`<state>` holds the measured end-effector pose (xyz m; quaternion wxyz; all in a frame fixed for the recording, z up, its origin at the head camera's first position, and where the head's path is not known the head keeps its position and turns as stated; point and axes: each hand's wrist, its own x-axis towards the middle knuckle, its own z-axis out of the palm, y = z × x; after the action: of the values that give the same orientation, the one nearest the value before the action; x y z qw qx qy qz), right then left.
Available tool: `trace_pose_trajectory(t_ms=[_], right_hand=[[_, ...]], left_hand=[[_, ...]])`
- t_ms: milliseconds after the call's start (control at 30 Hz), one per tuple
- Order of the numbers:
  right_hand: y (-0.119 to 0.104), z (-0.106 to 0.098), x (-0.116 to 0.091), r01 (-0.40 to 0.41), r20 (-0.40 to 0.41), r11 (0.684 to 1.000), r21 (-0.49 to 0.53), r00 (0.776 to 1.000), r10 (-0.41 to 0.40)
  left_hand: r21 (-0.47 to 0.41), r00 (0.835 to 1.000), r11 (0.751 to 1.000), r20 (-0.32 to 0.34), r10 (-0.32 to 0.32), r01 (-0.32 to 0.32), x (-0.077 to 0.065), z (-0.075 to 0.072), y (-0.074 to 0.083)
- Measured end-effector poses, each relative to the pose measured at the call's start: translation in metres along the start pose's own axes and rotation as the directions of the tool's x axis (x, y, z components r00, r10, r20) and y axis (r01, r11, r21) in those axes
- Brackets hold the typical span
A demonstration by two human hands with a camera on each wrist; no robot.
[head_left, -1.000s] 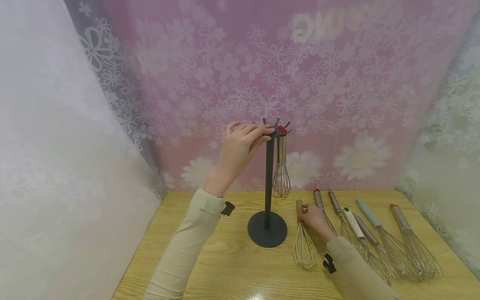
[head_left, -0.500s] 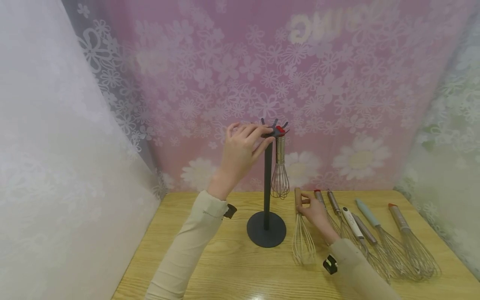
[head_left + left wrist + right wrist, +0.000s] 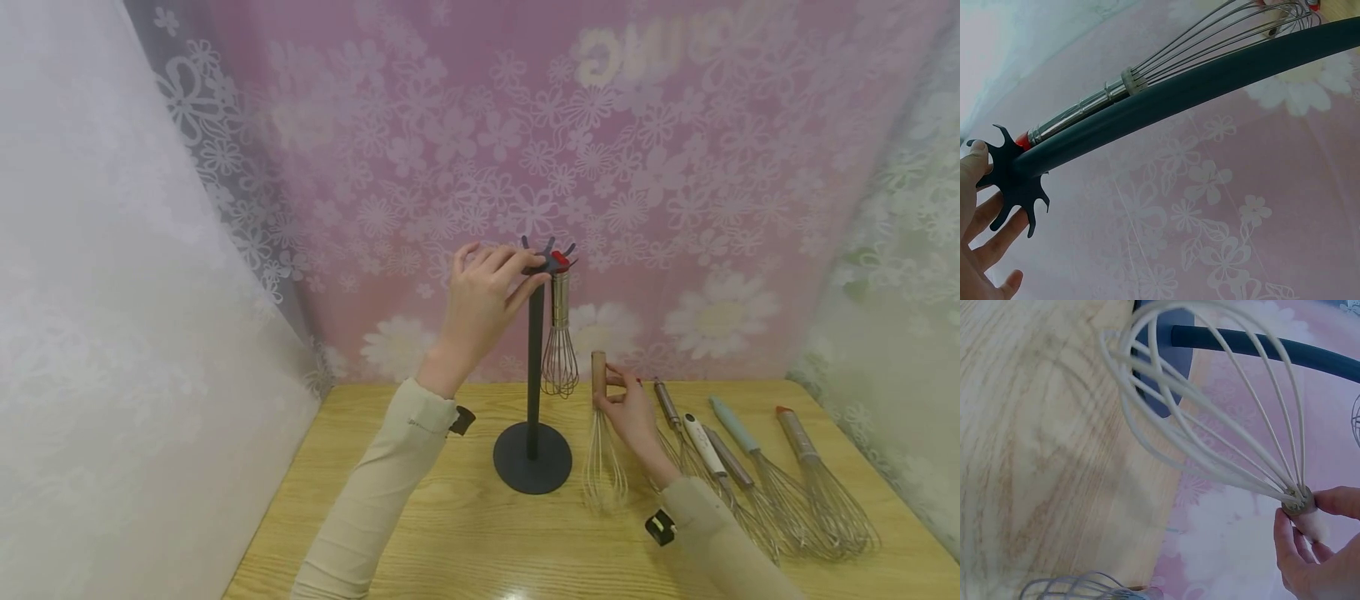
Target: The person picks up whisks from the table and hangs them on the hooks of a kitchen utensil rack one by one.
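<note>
While my left hand [image 3: 483,300] pinches the stand [image 3: 536,367] at its hooked top, thumb below and fingers above, my right hand [image 3: 632,417] holds the pale whisk [image 3: 598,375], thumb and fingers clamped on opposite sides of the handle, just above the wires. Position: pale whisk near upright, loops down, right of the stand and apart from its pole; in the right wrist view the loops look clear of the table [image 3: 450,533]. Hung whisk [image 3: 560,304]: at the stand's top, wires down, near my left fingertips. Other whisks [image 3: 737,425] lie on the table to the right.

Handling, judged by eye: pale whisk probably light; handle looks wooden, so stiff and not very slippery. Wires likely springy, apt to flex if squeezed. Best hold: the handle, low down as now, which leaves its upper end bare; too loose a pinch might let it twist or swing. Stand seems rigid but tall for its round base, could tip if pushed, so steadying the top looks sound
</note>
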<state>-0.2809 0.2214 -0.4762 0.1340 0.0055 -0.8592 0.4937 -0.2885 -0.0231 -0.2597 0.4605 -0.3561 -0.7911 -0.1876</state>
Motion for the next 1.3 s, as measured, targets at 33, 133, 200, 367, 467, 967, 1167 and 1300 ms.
trace_pose_trajectory(t_ms=[33, 133, 200, 367, 467, 967, 1167, 1300], right_hand=[[-0.001, 0.0, 0.0, 0.002, -0.007, 1.0, 0.008, 1.0, -0.002], [-0.004, -0.001, 0.0, 0.022, -0.039, 0.999, 0.032, 0.999, -0.02], [-0.006, -0.001, 0.0, 0.047, -0.079, 0.998, 0.031, 0.996, -0.044], [-0.011, -0.001, -0.001, 0.117, -0.183, 0.992, 0.044, 0.977, -0.107], [-0.012, -0.001, 0.0, 0.148, -0.23, 0.984, 0.1, 0.965, -0.122], [-0.047, -0.005, -0.017, 0.393, -0.4, 0.907, 0.152, 0.863, -0.307], [-0.061, -0.008, -0.023, 0.43, -0.417, 0.889, 0.158, 0.845, -0.335], [-0.064, -0.009, -0.022, 0.463, -0.427, 0.87, 0.168, 0.83, -0.359]], left_hand=[[0.001, 1.0, 1.0, -0.002, 0.001, -0.001, 0.0, 0.0, 0.0], [0.01, 1.0, 1.0, -0.008, 0.007, -0.007, 0.0, 0.001, -0.001], [0.013, 1.0, 1.0, -0.01, 0.009, -0.009, 0.0, 0.001, -0.001], [0.011, 1.0, 1.0, -0.016, 0.014, -0.014, 0.001, 0.001, 0.0], [0.008, 1.0, 1.0, -0.015, 0.015, -0.015, 0.001, 0.001, 0.0], [0.022, 1.0, 1.0, -0.017, 0.019, -0.019, 0.0, 0.002, -0.001], [0.027, 1.0, 0.999, -0.021, 0.019, -0.019, 0.0, 0.001, 0.0], [0.036, 0.999, 0.999, -0.028, 0.021, -0.02, 0.001, 0.001, 0.001]])
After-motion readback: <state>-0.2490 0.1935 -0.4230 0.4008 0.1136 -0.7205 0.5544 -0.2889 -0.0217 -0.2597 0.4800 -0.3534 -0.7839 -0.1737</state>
